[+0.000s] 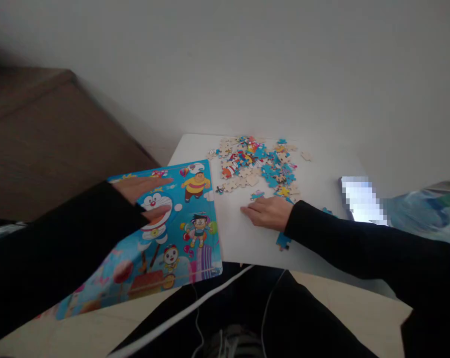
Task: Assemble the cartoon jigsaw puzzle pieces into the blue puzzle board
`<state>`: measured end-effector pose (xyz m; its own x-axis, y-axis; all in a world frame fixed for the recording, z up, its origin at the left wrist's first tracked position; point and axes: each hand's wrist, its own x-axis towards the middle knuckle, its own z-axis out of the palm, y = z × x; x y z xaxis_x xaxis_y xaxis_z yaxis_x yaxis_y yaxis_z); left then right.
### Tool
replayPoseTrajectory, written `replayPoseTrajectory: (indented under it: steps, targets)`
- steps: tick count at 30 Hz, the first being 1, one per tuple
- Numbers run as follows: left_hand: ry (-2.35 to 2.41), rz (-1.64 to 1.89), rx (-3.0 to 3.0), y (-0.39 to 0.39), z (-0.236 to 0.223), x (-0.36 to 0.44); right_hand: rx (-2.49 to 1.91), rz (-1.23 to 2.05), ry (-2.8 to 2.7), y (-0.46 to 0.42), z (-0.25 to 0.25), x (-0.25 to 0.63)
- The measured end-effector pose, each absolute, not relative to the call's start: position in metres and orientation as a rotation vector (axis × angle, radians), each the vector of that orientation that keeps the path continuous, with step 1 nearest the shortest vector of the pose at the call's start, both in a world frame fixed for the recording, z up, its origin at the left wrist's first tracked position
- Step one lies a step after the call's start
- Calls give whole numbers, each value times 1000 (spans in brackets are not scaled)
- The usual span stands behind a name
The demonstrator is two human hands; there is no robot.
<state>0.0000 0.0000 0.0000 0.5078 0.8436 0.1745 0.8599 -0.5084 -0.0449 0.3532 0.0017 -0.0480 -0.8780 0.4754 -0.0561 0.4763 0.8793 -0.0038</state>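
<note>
My left hand [140, 191] is over a blue cartoon picture board [189, 243], with its fingers stretched out and its thumb apart. The board lies at the left of the white table [234, 238] and sticks out past its edge. My right hand [267, 213] is low over the table, its fingers pressed together and pointing left. Whether a small piece is between those fingertips is hidden. Just beyond that hand lies a blue puzzle piece [257, 195]. Farther back is a loose heap of puzzle pieces [271, 174], some face up, others showing bare backs.
A phone [362, 199], its screen blurred out, lies on the right, near a clear plastic bag [429, 209]. Joined blue pieces [283, 241] lie below my right wrist. A brown wooden cabinet [60, 144] stands left. A white cable [187, 311] crosses my lap.
</note>
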Motion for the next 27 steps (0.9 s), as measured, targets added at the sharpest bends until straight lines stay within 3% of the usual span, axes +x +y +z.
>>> replayPoseTrajectory:
  steps: [3, 8, 12, 19, 27]
  targets:
    - [-1151, -377, -2822, 16, -10, 71, 966, -220, 2967, -4, -46, 354]
    - [-998, -285, -2862, 43, -50, 136, 1320, -437, 2885, 14, -41, 357]
    - [-953, -362, -2800, 62, -80, 145, 1444, -208, 2909, 48, -39, 359]
    - [-808, -506, -2706, 77, -101, 147, 1246, -53, 2807, 71, -38, 350]
    - [-881, -111, -2716, 85, -88, 164, 1141, 172, 2803, 62, -43, 352]
